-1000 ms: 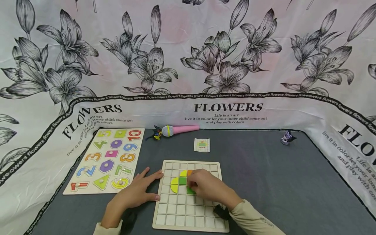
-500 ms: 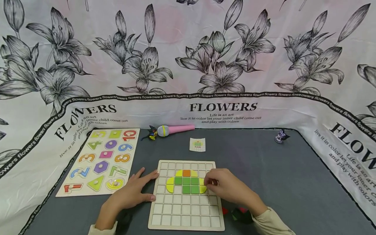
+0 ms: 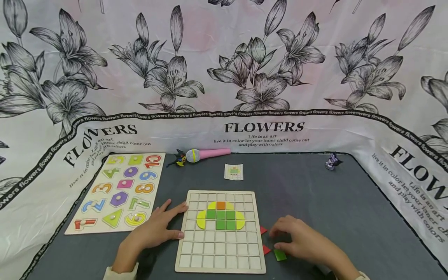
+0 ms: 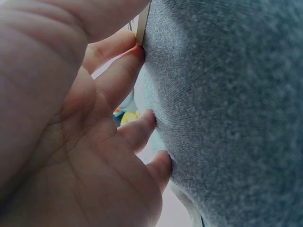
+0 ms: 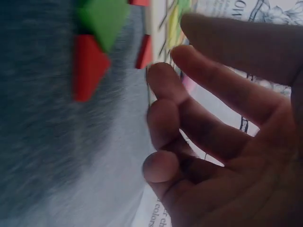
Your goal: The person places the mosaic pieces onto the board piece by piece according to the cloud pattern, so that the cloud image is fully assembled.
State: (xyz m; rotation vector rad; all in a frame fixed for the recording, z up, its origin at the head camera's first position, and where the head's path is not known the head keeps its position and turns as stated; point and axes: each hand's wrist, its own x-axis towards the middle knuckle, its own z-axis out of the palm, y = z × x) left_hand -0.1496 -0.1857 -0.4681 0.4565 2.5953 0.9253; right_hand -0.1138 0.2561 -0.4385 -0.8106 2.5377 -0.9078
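Observation:
The wooden grid board (image 3: 220,249) lies flat in front of me. Set in its upper squares are an orange square (image 3: 221,205), several green squares (image 3: 221,224) and yellow rounded pieces (image 3: 201,219). My left hand (image 3: 152,229) rests beside the board, spread fingers and thumb at its left edge. Off the board's right side hovers my right hand (image 3: 301,238), fingers loosely bent and holding nothing. Just under its thumb is a loose green square (image 3: 280,255). Red triangles (image 3: 266,249) lie against the board's right edge; the right wrist view shows another red triangle (image 5: 90,68) beside the green square.
A number-and-shape puzzle board (image 3: 115,194) lies at left. Behind the grid board are a small pattern card (image 3: 233,172), a pink toy microphone (image 3: 210,154) and a small dark figurine (image 3: 180,158). A purple figurine (image 3: 332,161) stands back right. Flower-printed cloth surrounds the grey table.
My right hand has moved off the board, rightward and toward me, uncovering the pieces and the yellow one at right. The left hand stays at the board's edge. The head view has shifted slightly.

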